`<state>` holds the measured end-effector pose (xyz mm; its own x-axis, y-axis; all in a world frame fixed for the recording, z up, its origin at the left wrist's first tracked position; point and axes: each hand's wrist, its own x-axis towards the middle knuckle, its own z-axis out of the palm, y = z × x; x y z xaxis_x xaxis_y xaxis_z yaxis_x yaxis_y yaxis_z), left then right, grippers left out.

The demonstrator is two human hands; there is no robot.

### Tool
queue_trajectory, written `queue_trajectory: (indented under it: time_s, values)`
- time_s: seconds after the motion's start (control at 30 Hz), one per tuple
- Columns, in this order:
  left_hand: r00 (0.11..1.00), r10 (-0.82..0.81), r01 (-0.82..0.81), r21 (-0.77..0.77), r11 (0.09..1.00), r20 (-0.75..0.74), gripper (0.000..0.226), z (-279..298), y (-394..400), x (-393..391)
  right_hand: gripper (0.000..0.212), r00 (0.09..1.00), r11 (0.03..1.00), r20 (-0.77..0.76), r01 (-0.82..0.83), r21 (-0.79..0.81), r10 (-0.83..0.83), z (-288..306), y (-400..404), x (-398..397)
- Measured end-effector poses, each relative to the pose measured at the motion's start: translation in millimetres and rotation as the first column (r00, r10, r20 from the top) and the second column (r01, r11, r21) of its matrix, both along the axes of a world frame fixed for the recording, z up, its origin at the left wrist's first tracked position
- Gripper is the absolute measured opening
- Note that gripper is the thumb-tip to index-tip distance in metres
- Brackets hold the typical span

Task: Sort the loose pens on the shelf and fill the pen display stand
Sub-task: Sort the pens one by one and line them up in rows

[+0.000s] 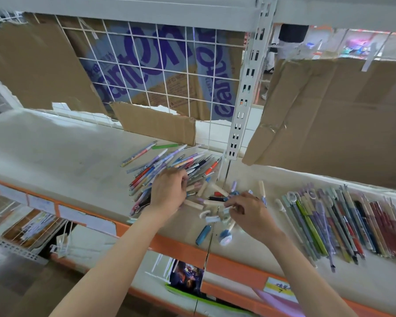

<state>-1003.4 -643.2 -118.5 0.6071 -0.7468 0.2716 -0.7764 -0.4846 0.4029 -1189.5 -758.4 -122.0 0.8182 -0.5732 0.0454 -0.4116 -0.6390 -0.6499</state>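
A white shelf point(62, 156) with an orange front edge point(233, 264) is shown from above. A loose pile of pens point(169, 165) lies near the shelf's middle, fanned toward the back edge, just left of the white upright point(245, 92). The left hand point(169, 191) is laid on the pile's near side, fingers curled among the pens; whether a pen is actually gripped cannot be told. The right hand point(249, 211) is held just beside it, above a scatter of short pens and caps point(215, 202) near the front edge; its fingertips are pinched on a small pale piece point(226, 210). A blue cap point(202, 234) lies at the front edge, apart from both hands. A sorted row of pens point(343, 223) is laid side by side toward the shelf's right end, well apart from the pile. Cardboard sheets point(334, 115) and a wire grid point(165, 72) are seen along the back edge. A lower shelf point(94, 243) is visible beneath.
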Motion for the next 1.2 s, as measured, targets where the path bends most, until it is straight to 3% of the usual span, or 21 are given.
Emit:
queue_trajectory:
  time_s: [0.2,0.33,0.4,0.47,0.53,0.63,0.83,1.1,1.2]
  values:
    - [0.999,-0.025,0.021,0.16,0.987,0.024,0.015,-4,-28,4,0.023,0.999,1.0,0.03,-0.016,-0.015,0.016,1,-1,-5]
    - [0.999,-0.015,0.005,0.235,0.972,0.042,0.015,-5,-32,6,0.021,0.999,0.998,0.05,0.012,0.062,-0.015,-1,-4,-8]
    - [0.998,-0.042,0.028,0.24,0.97,0.052,0.013,-5,-32,7,0.021,0.988,0.958,0.116,0.07,0.278,-0.105,0,-5,-11]
    - [0.997,-0.056,0.045,0.194,0.98,0.053,0.011,-4,-29,6,0.023,0.953,0.84,0.214,0.068,0.538,-0.214,3,-5,-15]
    - [0.997,-0.065,0.059,0.124,0.991,0.047,0.008,-3,-22,5,0.022,0.926,0.777,0.268,0.039,0.628,-0.264,6,-6,-20]
    - [0.995,-0.099,0.099,0.064,0.993,-0.007,0.004,-1,-15,4,0.019,0.927,0.781,0.267,0.044,0.623,-0.265,7,-7,-22]
    - [0.995,-0.037,0.048,0.115,0.992,-0.098,0.014,-4,-23,11,0.017,0.929,0.791,0.239,0.085,0.606,-0.283,3,-6,-20]
    - [1.0,-0.003,0.006,0.279,0.96,-0.012,0.013,4,-43,16,0.018,0.932,0.779,0.218,0.098,0.619,-0.29,-1,-6,-22]
    - [0.999,-0.013,0.002,0.309,0.951,0.034,0.014,2,-41,16,0.018,0.91,0.725,0.267,0.05,0.687,-0.316,0,-7,-24]
